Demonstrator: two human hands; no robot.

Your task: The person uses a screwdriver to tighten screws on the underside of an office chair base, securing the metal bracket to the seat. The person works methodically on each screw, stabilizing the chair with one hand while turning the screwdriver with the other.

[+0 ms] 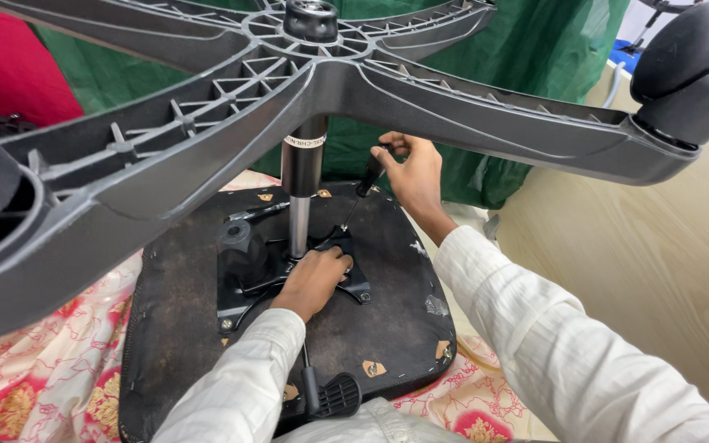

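Head view: right hand [413,176] is closed on a black-handled screwdriver [365,185], tip set just right of the gas cylinder [301,193] on the black mechanism plate [289,279]; left hand [313,279], fingers curled, is pressed on that plate. Driver is best kept upright and seated. Upturned chair seat [182,328] is laid on floral cloth [34,361]; green sheet [535,66] is hung behind.

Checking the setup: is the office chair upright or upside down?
Upside down: the star base and caster point up, the seat lies underside-up.

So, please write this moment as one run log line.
left hand: pressing metal plate | right hand: holding screwdriver | seat: upside down
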